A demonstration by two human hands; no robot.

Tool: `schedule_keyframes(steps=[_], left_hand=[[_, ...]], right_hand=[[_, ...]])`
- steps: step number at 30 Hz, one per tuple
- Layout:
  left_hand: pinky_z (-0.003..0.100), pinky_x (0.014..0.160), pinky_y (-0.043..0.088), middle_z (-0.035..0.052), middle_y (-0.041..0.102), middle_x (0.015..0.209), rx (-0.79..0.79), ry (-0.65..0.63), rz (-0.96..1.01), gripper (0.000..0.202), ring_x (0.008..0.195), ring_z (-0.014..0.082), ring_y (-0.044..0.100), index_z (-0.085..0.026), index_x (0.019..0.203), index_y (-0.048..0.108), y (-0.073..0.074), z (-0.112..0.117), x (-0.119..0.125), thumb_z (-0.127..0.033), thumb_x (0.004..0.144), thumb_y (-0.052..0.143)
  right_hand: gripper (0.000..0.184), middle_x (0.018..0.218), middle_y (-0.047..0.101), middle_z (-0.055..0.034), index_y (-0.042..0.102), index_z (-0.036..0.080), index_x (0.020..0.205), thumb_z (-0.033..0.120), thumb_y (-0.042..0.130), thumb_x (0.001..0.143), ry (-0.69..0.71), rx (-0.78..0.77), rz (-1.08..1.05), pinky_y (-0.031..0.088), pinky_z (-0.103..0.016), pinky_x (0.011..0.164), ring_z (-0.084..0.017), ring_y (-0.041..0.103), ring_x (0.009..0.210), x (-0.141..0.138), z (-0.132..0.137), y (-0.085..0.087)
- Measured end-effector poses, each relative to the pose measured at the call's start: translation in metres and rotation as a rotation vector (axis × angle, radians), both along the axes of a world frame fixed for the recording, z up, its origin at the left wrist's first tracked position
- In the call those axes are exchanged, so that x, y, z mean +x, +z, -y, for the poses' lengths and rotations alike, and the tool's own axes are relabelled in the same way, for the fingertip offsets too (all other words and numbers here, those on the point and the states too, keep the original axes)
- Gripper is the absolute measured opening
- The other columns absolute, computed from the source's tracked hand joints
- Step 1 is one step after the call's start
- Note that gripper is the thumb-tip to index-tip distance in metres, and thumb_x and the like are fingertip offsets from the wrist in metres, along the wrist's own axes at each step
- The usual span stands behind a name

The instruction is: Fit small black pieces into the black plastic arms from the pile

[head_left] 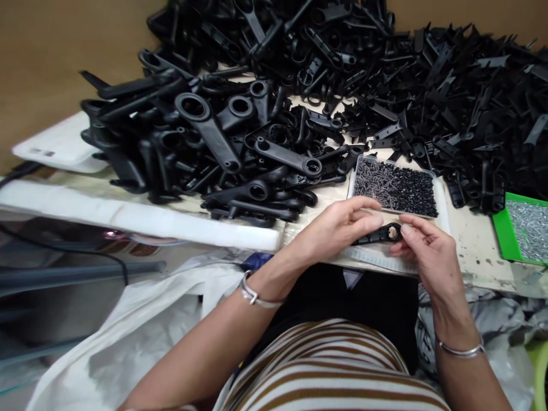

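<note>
Between my hands, at the front edge of the table, is a black plastic arm-shaped part (379, 234) with a ring at its right end. My left hand (342, 225) is closed round the left end, its fingers covering much of it. At the ring end, my right hand (428, 245) pinches with thumb and fingertips. Whether a small piece sits between those fingertips I cannot make out. Just behind my hands stands a clear plastic tray (437, 194) filled with tiny springs (377, 182) on the left and small black pieces (415, 191) on the right.
A large heap of black ring-ended arms (209, 134) covers the left and back. Thinner black plastic pieces (466, 97) pile up on the right. A green bin (505, 231) of small metal pins stands at far right. A white flat device (60, 142) with a cable lies left.
</note>
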State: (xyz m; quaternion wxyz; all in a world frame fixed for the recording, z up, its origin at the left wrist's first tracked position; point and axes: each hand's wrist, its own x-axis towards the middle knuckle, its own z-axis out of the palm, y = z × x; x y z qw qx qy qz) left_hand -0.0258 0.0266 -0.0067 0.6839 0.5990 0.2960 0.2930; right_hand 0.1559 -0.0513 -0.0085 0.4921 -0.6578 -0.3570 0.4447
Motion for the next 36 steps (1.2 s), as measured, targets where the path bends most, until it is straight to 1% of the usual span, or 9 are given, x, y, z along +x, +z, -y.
schedule_keyframes(steps=[3,5,7,9,12,18,24,30,36], left_hand=[[0.029,0.092,0.05,0.0068,0.072,0.11,0.275,0.049,-0.061,0.034,0.103,0.0202,0.066,-0.016,0.108,0.066,0.0,0.01,-0.006,-0.022,0.076,0.075],[0.027,0.09,0.051,0.0038,0.074,0.105,0.424,0.068,-0.098,0.023,0.099,0.0186,0.069,-0.019,0.103,0.071,-0.001,0.015,-0.006,-0.018,0.08,0.071],[0.024,0.085,0.053,0.0022,0.076,0.1,0.491,0.078,-0.097,0.018,0.093,0.0172,0.07,-0.02,0.102,0.073,-0.002,0.018,-0.004,-0.018,0.085,0.066],[0.023,0.083,0.053,0.0018,0.077,0.1,0.516,0.077,-0.088,0.021,0.092,0.0175,0.071,-0.021,0.105,0.073,-0.002,0.019,-0.002,-0.019,0.085,0.067],[0.024,0.081,0.054,0.0015,0.077,0.1,0.523,0.074,-0.103,0.027,0.089,0.0182,0.072,-0.023,0.109,0.073,-0.003,0.019,-0.001,-0.018,0.083,0.07],[0.027,0.086,0.055,0.0031,0.077,0.103,0.527,0.178,-0.091,0.027,0.092,0.0183,0.072,-0.022,0.11,0.072,-0.007,0.025,0.0,-0.02,0.084,0.07],[0.027,0.085,0.056,0.0045,0.076,0.103,0.604,0.27,-0.061,0.024,0.093,0.0169,0.071,-0.02,0.108,0.07,-0.011,0.032,0.005,-0.015,0.085,0.067],[0.03,0.085,0.056,0.0056,0.076,0.1,0.676,0.392,-0.023,0.019,0.094,0.0168,0.069,-0.019,0.106,0.068,-0.016,0.039,0.012,-0.014,0.088,0.062],[0.027,0.087,0.055,0.0064,0.075,0.105,0.629,0.323,-0.048,0.025,0.097,0.0166,0.069,-0.018,0.108,0.068,-0.017,0.032,0.006,-0.009,0.085,0.064]], right_hand=[[0.046,0.066,0.071,-0.0005,0.065,0.015,0.11,0.044,0.076,0.076,-0.013,-0.033,-0.051,0.062,-0.028,0.059,-0.016,0.071,0.058,0.0,0.002,0.0],[0.046,0.071,0.073,-0.0012,0.065,0.016,0.111,0.044,0.076,0.077,0.007,-0.048,-0.095,0.063,-0.029,0.062,-0.016,0.072,0.06,0.002,0.004,0.001],[0.045,0.082,0.075,-0.0027,0.066,0.018,0.113,0.044,0.076,0.078,0.055,-0.052,-0.154,0.064,-0.031,0.067,-0.016,0.074,0.066,0.004,0.005,0.002],[0.043,0.088,0.075,-0.0032,0.068,0.019,0.113,0.042,0.077,0.077,0.113,-0.057,-0.212,0.064,-0.034,0.072,-0.017,0.075,0.071,0.007,0.006,0.005],[0.04,0.083,0.076,-0.0032,0.072,0.019,0.107,0.036,0.082,0.072,0.14,-0.091,-0.27,0.065,-0.037,0.072,-0.019,0.075,0.069,0.008,0.006,0.008],[0.035,0.082,0.077,-0.0031,0.076,0.019,0.095,0.03,0.088,0.064,-0.101,-0.032,-0.4,0.066,-0.036,0.068,-0.018,0.074,0.066,-0.012,0.009,0.007],[0.024,0.085,0.076,-0.0005,0.075,0.02,0.09,0.03,0.084,0.07,-0.292,0.089,-0.45,0.064,-0.028,0.073,-0.012,0.072,0.073,-0.037,0.011,0.002],[0.019,0.092,0.074,0.0001,0.071,0.022,0.091,0.036,0.076,0.078,-0.345,0.141,-0.402,0.061,-0.023,0.073,-0.011,0.069,0.079,-0.051,0.007,-0.003],[0.017,0.093,0.074,-0.0003,0.07,0.021,0.091,0.034,0.075,0.081,-0.266,0.11,-0.442,0.061,-0.03,0.084,-0.013,0.071,0.085,-0.048,0.009,0.001]])
